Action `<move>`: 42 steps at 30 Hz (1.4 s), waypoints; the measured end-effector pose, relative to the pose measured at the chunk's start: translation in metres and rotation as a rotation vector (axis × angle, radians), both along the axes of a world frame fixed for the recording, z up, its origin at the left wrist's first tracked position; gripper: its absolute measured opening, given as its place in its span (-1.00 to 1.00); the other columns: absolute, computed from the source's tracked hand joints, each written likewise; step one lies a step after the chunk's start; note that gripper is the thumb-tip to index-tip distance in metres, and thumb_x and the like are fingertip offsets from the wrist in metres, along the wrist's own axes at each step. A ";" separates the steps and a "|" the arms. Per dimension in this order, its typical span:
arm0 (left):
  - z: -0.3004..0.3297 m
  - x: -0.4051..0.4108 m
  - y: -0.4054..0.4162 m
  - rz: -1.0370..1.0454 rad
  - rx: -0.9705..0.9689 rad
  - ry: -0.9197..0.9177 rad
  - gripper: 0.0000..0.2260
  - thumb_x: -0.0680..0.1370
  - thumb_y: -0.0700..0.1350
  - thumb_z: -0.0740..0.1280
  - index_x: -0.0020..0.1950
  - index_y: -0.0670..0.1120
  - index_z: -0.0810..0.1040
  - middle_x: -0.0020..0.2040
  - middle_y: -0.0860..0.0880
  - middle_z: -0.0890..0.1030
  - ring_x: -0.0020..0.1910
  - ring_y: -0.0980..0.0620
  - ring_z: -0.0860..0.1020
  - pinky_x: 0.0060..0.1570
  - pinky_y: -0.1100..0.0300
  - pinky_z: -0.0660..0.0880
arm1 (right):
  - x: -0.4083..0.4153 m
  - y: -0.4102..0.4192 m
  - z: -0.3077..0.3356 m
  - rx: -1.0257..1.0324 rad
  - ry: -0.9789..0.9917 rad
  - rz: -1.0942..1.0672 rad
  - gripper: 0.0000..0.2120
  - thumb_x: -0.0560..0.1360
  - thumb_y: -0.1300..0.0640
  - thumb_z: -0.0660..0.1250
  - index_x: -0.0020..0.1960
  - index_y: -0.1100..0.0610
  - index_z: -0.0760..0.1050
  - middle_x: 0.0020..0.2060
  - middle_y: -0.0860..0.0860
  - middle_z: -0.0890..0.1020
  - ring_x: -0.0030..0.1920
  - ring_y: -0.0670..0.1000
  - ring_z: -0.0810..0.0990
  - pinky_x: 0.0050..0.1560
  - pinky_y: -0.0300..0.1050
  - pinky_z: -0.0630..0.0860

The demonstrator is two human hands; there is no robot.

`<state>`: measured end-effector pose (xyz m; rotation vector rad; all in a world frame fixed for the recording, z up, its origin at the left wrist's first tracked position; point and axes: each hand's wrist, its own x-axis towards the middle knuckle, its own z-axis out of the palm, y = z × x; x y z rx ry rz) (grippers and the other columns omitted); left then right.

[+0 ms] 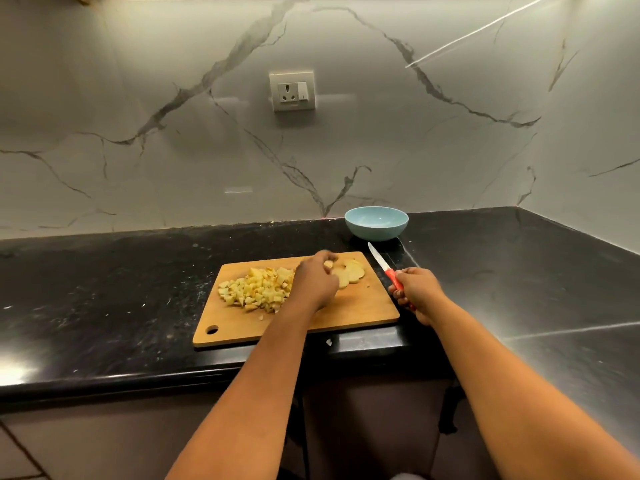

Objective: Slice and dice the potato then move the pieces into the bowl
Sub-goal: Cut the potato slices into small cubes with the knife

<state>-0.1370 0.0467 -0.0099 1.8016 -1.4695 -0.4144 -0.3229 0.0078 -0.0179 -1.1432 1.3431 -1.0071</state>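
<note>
A wooden board [346,313] lies on the black counter [104,289], its hanging hole at the near-left corner. On the board's left half sits a heap of dice [254,287], pale yellow cubes piled loosely, with one or two stray bits at the heap's 6 o'clock edge. At 3 o'clock from the heap, toward the board's far-right corner, lie a few uncut potato slices [351,273], overlapping one another and flat on the wood. The left hand [317,284] hovers over the board between heap and slices, fingers curled down toward the slices; its fingertips are blurred, so whether they pinch a slice or only touch it cannot be told. The right hand [414,292] is just off the board's right edge, fingers wrapped closed around the red handle of a knife [382,263]; the blade points to about 11 o'clock, up and away over the counter, clear of the board and of the potato. At 12 o'clock from the knife tip, near the wall, stands a light blue bowl [376,232], upright, nothing visible inside it, well apart from the heap. Behind, the marble wall [173,150] carries a white socket [292,91], at about 11 o'clock from the bowl.
</note>
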 end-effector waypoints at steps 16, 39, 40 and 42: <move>-0.038 0.013 0.057 -0.174 -0.206 -0.386 -0.72 0.52 -0.17 0.27 0.19 -0.13 0.64 0.14 -0.09 0.62 0.21 -0.08 0.45 0.23 0.04 0.43 | 0.018 0.109 0.011 -0.480 0.633 -0.027 -0.86 0.57 0.22 0.25 0.09 0.07 0.52 -0.17 0.07 0.63 -0.24 0.01 0.58 -0.29 -0.14 0.46; -0.032 0.015 0.057 -0.169 -0.059 -0.519 -0.69 0.59 -0.07 0.17 0.24 0.06 0.60 0.28 0.01 0.51 0.27 -0.09 0.31 0.23 -0.01 0.27 | 0.080 0.152 0.001 -0.548 1.199 0.007 -0.82 0.60 0.29 0.12 0.15 0.15 0.42 -0.01 0.12 0.59 -0.06 0.10 0.62 -0.26 -0.16 0.38; -0.032 0.015 0.057 -0.166 -0.054 -0.519 -0.71 0.60 -0.07 0.16 0.23 0.05 0.61 0.27 0.00 0.51 0.27 -0.09 0.32 0.23 -0.02 0.27 | 0.085 0.151 0.003 -0.553 1.201 0.038 -0.80 0.61 0.29 0.13 0.18 0.16 0.43 0.04 0.12 0.59 0.01 0.09 0.63 -0.22 -0.17 0.40; -0.031 0.015 0.057 -0.163 -0.043 -0.518 -0.72 0.61 -0.07 0.15 0.19 0.03 0.61 0.26 -0.01 0.51 0.27 -0.10 0.32 0.22 -0.04 0.26 | 0.087 0.151 0.011 -0.542 1.195 0.093 -0.79 0.61 0.29 0.15 0.20 0.17 0.45 0.10 0.12 0.58 0.05 0.08 0.61 -0.16 -0.19 0.41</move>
